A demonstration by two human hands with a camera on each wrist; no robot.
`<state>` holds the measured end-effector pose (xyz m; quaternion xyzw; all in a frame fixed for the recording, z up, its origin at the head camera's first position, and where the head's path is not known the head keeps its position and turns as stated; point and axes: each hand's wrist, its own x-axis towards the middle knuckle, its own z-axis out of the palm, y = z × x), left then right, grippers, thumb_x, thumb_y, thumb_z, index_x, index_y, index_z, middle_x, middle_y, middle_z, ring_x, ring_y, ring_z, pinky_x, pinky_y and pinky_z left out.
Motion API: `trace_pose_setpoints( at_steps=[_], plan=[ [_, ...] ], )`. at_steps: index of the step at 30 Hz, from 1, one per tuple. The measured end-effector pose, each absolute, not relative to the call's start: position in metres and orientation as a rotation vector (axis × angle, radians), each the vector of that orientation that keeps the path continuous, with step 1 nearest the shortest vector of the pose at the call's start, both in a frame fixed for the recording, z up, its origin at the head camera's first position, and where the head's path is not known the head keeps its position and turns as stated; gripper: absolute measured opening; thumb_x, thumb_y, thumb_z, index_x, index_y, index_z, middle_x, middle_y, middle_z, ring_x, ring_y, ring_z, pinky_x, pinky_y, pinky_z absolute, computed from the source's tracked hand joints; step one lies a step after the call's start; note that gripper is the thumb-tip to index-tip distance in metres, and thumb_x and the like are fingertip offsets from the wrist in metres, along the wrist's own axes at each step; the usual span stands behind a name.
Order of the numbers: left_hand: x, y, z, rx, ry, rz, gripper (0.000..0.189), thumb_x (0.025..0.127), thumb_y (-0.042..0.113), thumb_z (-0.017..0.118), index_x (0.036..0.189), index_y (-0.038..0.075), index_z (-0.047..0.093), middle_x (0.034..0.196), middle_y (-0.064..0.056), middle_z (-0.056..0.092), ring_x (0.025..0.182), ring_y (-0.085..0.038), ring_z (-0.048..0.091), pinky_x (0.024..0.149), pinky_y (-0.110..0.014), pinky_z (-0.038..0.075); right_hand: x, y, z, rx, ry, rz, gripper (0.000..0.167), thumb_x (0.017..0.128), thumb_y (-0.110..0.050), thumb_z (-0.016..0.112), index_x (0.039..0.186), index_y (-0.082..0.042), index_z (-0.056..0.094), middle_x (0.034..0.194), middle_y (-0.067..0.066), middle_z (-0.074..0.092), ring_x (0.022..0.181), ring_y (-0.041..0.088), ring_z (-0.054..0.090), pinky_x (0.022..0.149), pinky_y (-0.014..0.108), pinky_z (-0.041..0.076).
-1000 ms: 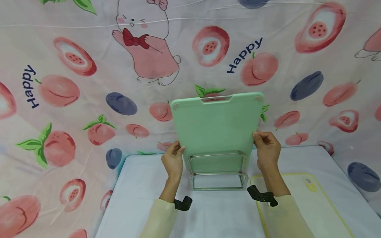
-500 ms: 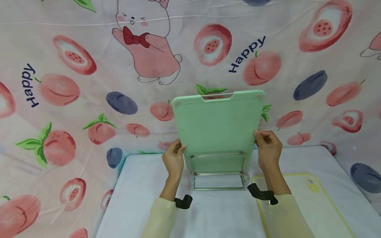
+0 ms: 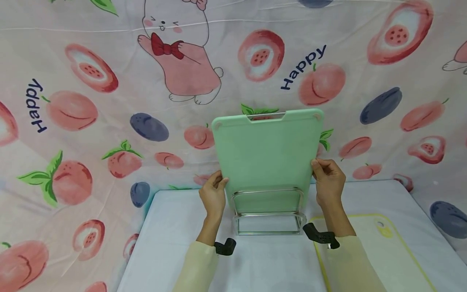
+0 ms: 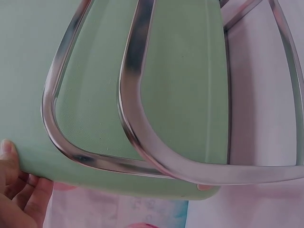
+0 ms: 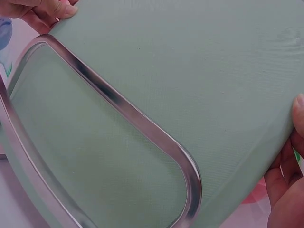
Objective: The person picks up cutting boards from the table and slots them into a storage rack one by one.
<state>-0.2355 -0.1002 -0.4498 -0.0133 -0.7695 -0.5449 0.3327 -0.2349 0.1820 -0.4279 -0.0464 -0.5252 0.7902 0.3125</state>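
A light green cutting board (image 3: 268, 150) stands upright behind the front loops of a metal wire rack (image 3: 268, 213) on the table. My left hand (image 3: 213, 196) pinches the board's left edge between thumb and fingers. On the opposite edge, slightly higher, my right hand (image 3: 329, 182) pinches it likewise. In the left wrist view the board's lower edge lies within the curved bars (image 4: 130, 95); a bar also crosses its face in the right wrist view (image 5: 128, 111). What lies behind the board is largely hidden.
A pale cutting board with a yellow rim (image 3: 386, 231) lies flat on the right of the white-covered table (image 3: 175, 227), partly under my right forearm. A fruit-and-rabbit patterned cloth (image 3: 120, 73) hangs close behind the table.
The green board's top edge has risen slightly in the head view, and both hands have shifted only a little. The grip on each side is the same.
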Motion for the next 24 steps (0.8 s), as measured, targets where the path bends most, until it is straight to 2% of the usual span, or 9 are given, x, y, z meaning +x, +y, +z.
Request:
trace_pose_setpoints(
  at_steps=[7,9,13,17,21,24],
  plan=[
    [-0.238,-0.100,-0.450,-0.038,-2.022,-1.413,0.023,0.078,0.003,0.076,0.101,-0.002,0.072,0.088,-0.016,0.071,0.082,-0.025,0.070,0.072,-0.032,0.056,-0.238,0.183,-0.429,-0.142,-1.403,2.084,0.006,0.085,0.000,0.069,0.089,0.003,0.071,0.077,0.002,0.066,0.067,0.010,0.059,0.062,0.019,0.053],
    [-0.239,-0.100,-0.450,-0.037,-2.023,-1.412,0.023,0.078,0.003,0.076,0.100,-0.002,0.072,0.088,-0.016,0.071,0.082,-0.024,0.070,0.072,-0.032,0.056,-0.239,0.183,-0.429,-0.145,-1.408,2.082,0.004,0.085,0.000,0.069,0.088,0.001,0.072,0.077,0.002,0.066,0.066,0.010,0.058,0.061,0.019,0.052],
    [-0.241,-0.100,-0.450,-0.038,-2.026,-1.418,0.024,0.078,0.003,0.076,0.101,-0.003,0.072,0.089,-0.017,0.071,0.083,-0.025,0.070,0.072,-0.031,0.056,-0.242,0.183,-0.430,-0.154,-1.415,2.078,0.010,0.086,0.002,0.068,0.084,-0.006,0.074,0.077,0.001,0.066,0.065,0.010,0.057,0.059,0.019,0.051],
    [-0.242,-0.100,-0.450,-0.030,-2.031,-1.410,0.024,0.078,0.003,0.076,0.101,-0.003,0.072,0.088,-0.018,0.071,0.082,-0.026,0.070,0.072,-0.031,0.056,-0.244,0.183,-0.430,-0.166,-1.425,2.072,0.003,0.085,-0.002,0.070,0.087,-0.002,0.073,0.078,0.002,0.066,0.066,0.010,0.057,0.058,0.019,0.050],
    [-0.243,-0.100,-0.449,-0.019,-2.040,-1.398,0.024,0.078,0.004,0.077,0.101,-0.002,0.072,0.088,-0.018,0.071,0.081,-0.025,0.070,0.072,-0.032,0.056,-0.247,0.183,-0.431,-0.163,-1.426,2.069,0.011,0.084,-0.005,0.072,0.090,0.003,0.071,0.079,0.003,0.066,0.068,0.010,0.060,0.060,0.019,0.052],
    [-0.243,-0.100,-0.449,-0.014,-2.042,-1.391,0.024,0.077,0.004,0.077,0.101,-0.002,0.072,0.088,-0.017,0.071,0.081,-0.025,0.070,0.071,-0.032,0.056,-0.248,0.182,-0.431,-0.155,-1.421,2.065,0.008,0.084,-0.004,0.072,0.090,0.001,0.072,0.079,0.003,0.066,0.069,0.010,0.060,0.062,0.019,0.053]
  ],
)
